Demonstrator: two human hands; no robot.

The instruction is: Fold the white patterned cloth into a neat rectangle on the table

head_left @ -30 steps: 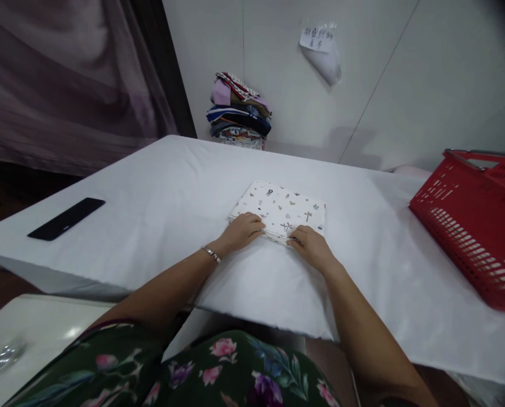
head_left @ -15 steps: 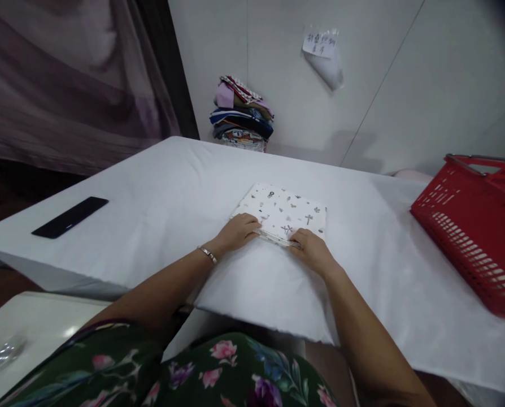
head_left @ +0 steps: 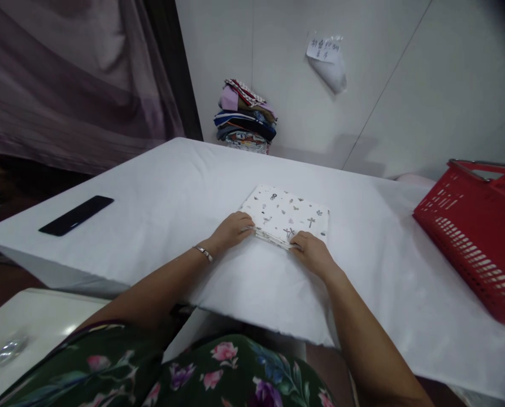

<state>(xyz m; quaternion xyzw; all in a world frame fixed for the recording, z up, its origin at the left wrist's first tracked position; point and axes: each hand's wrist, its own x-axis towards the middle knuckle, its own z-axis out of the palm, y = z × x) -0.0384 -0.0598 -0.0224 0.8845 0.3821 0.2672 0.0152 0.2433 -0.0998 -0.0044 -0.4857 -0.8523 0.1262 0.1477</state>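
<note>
Nearest to us, a dark green fabric garment with pink and purple flowers [head_left: 222, 370] is filling the bottom of the view, and we are reaching forward past it with both arms. Our left hand [head_left: 234, 227], a narrow silver-coloured metal bracelet [head_left: 204, 252] circling its wrist, is closing narrowly on the near edge of a flat, folded white cloth with small plant-like prints [head_left: 284, 210]. Our right hand [head_left: 314, 253] is pinching the same edge farther right, fingers curled. The cloth is lying in front of us on a table covered in smooth white fabric [head_left: 159, 215], its stacked layers showing between our hands. We are apparently evening up that layered edge, and the next move is calling, in our judgement, for a matched grip at both ends, so that no layer is slipping out. A thin black rectangular slab [head_left: 77, 215] is resting well to the left, and a red perforated plastic basket [head_left: 468, 243] is standing well to the right. Beyond the table's far edge, a multicoloured stack of folded fabrics [head_left: 246, 118] is standing near a pale panelled wall [head_left: 383, 73].
</note>
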